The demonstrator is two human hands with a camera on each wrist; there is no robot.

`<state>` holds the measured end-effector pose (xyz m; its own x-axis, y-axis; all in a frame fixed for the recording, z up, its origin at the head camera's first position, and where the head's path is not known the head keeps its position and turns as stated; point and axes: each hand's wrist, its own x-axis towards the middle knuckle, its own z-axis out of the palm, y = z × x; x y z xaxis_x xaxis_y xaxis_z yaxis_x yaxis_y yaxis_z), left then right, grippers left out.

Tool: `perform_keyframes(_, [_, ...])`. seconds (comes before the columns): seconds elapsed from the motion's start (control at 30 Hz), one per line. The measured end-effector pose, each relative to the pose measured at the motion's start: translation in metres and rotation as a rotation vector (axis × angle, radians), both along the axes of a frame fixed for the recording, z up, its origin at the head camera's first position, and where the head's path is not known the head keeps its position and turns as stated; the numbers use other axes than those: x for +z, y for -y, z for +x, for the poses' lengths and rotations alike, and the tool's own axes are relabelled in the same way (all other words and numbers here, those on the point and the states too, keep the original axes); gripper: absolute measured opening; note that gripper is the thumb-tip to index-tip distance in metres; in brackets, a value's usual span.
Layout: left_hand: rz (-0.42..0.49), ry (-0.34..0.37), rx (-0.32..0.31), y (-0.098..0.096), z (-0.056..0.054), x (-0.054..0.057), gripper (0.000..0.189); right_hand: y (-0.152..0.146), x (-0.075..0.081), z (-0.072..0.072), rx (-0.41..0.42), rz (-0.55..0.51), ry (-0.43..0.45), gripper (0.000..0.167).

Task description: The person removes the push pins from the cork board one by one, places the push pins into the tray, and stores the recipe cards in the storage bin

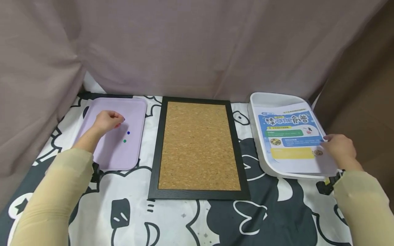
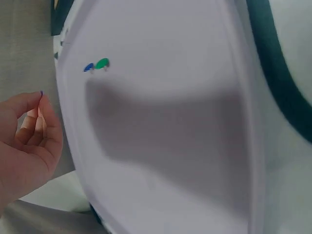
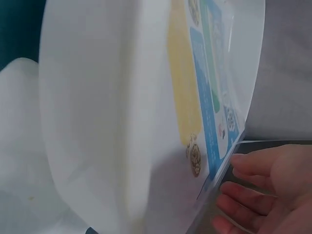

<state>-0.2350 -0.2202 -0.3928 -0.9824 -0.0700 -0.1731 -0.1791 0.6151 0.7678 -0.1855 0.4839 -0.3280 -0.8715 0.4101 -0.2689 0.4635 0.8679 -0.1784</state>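
Over the lilac tray (image 1: 101,160), my left hand (image 1: 107,121) pinches a small thumbtack (image 2: 41,92) with a purple-blue head between thumb and forefinger; most of it is hidden by the fingertips. A blue thumbtack (image 1: 128,133) and a green thumbtack (image 1: 124,141) lie close together on the tray below. At the right side of the white bin (image 1: 261,160), my right hand (image 1: 340,148) has loosely bent fingers, its fingertips right at the rim. Inside the bin lies a printed sheet (image 1: 289,136) with blue, green and yellow blocks, its right edge beside those fingertips.
Between the tray and the bin lies a cork board (image 1: 198,147) in a black frame (image 1: 200,194). A black-and-white patterned cloth (image 1: 172,222) covers the table. Grey-brown curtains (image 1: 197,48) hang behind, with a darker brown one (image 1: 366,102) at the right.
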Motion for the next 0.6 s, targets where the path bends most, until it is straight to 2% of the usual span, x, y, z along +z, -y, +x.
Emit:
perform_keyframes(0.13, [0.006,0.025,0.019,0.001,-0.004,-0.010,0.029,0.006,0.002,0.004,0.020,-0.013,-0.032,0.049])
perform_keyframes(0.3, [-0.040,0.070,0.025,0.001,-0.006,-0.021,0.028,0.015,0.002,0.003,0.041,-0.026,-0.061,0.046])
perform_keyframes(0.6, [-0.090,0.091,-0.004,-0.004,-0.003,-0.028,0.024,0.033,0.001,-0.001,0.104,-0.002,-0.100,0.043])
